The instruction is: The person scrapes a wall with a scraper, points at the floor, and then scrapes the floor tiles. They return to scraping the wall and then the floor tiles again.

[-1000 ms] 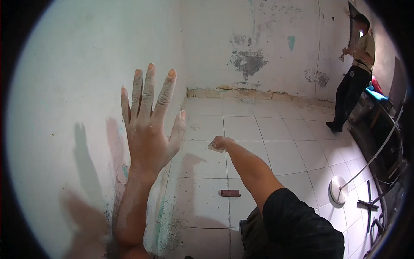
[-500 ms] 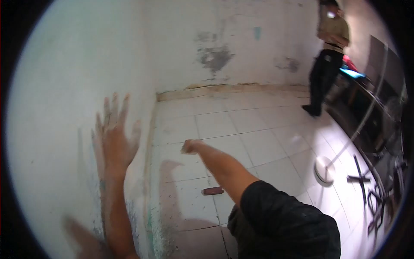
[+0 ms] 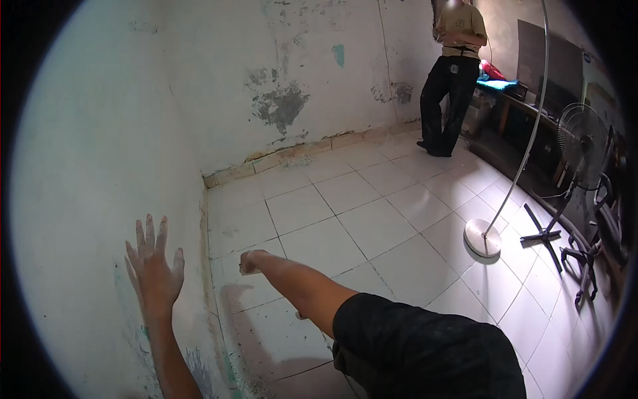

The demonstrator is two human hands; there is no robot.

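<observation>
My left hand (image 3: 154, 266) lies flat against the white plastered wall (image 3: 100, 166) at the lower left, fingers spread, dusted with white powder. My right hand (image 3: 251, 261) is stretched out over the tiled floor (image 3: 372, 226) near the wall's foot, closed into a fist. The small pale piece it gripped a second ago is hidden inside the fist. A black sleeve (image 3: 412, 346) covers my right upper arm.
Another person (image 3: 455, 73) stands at the far right corner. A floor lamp's round base (image 3: 482, 237) and slanted pole stand on the tiles to the right, beside a standing fan (image 3: 578, 149). A low bench (image 3: 518, 100) runs along the right wall. Grey bare patches (image 3: 279, 103) mark the far wall.
The view has swung right and up, so both hands now sit lower in the frame. My left hand stays flat on the wall. The small red-brown thing on the floor is no longer visible.
</observation>
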